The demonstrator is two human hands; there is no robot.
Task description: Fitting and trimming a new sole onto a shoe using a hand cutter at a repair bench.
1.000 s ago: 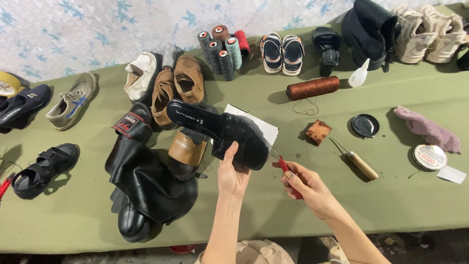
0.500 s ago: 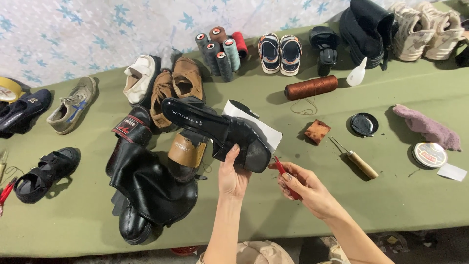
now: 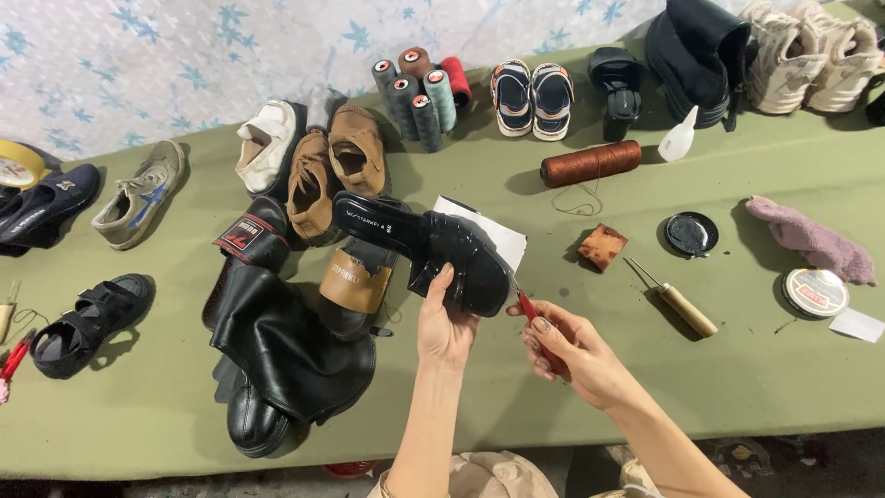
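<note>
My left hand (image 3: 444, 323) holds a black slide sandal (image 3: 424, 247) from below, lifted a little above the green table (image 3: 737, 387), toe end toward me. My right hand (image 3: 572, 355) grips a small red-handled tool (image 3: 535, 323) whose thin metal tip points at the sandal's toe edge. A white sheet of paper (image 3: 498, 238) lies under and behind the sandal. A tan and black slide (image 3: 355, 281) and a tall black leather boot (image 3: 277, 350) lie just left of my left hand.
Brown shoes (image 3: 332, 175), thread cones (image 3: 419, 92), small sandals (image 3: 530, 97), a brown thread spool (image 3: 590, 163), a wooden-handled awl (image 3: 678, 300), a black lid (image 3: 691, 233), a brown block (image 3: 604, 246), a purple cloth (image 3: 811, 240), a round tin (image 3: 815, 292) and more shoes lie around.
The sandal has shifted slightly left and the red tool's tip has come closer to its toe edge. Both hands stay in about the same place.
</note>
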